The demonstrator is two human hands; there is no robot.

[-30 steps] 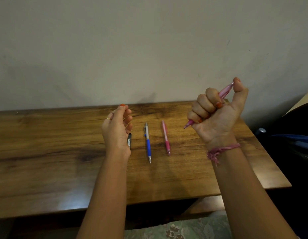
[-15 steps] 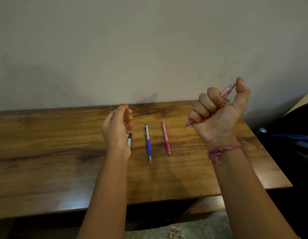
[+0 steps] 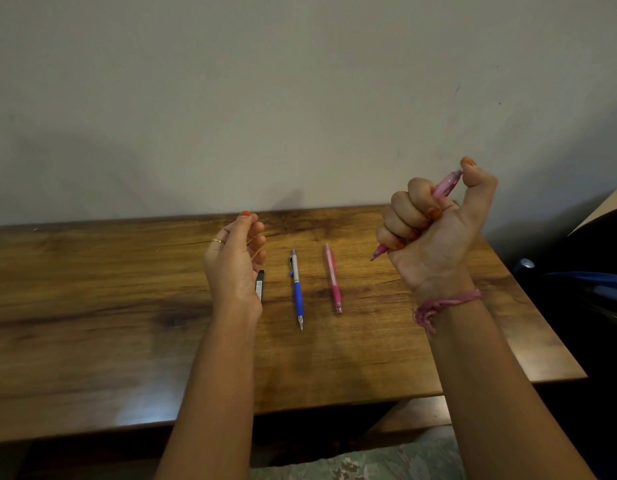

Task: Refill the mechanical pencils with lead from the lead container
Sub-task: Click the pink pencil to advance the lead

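A person's right hand (image 3: 435,230) grips a pink pencil (image 3: 447,183) in a fist above the right part of the table (image 3: 92,306), thumb pressed on the cap end. The pencil slants through the fist: cap up and to the right under the thumb, tip (image 3: 376,254) poking out below the little finger, down and to the left, toward the table's middle.

The left hand (image 3: 236,261) hovers left of centre, palm turned inward, fingers loosely curled with the thumb near the fingertips. Whether it pinches a lead cannot be told.

Directly beneath that hand, partly hidden by its heel, lies the dark lead container (image 3: 260,285). Its long axis runs away from the person. Just to its right lie a blue pencil (image 3: 297,289) and a second pink pencil (image 3: 333,278), both parallel to the container with tips pointing toward the person.

The left hand is much the nearer to the container, which sits straight below it; the right hand is well apart, beyond both resting pencils. Any next reach for lead would likely fall to the left hand, dropping straight down, while the right brings the held pencil's cap end across.
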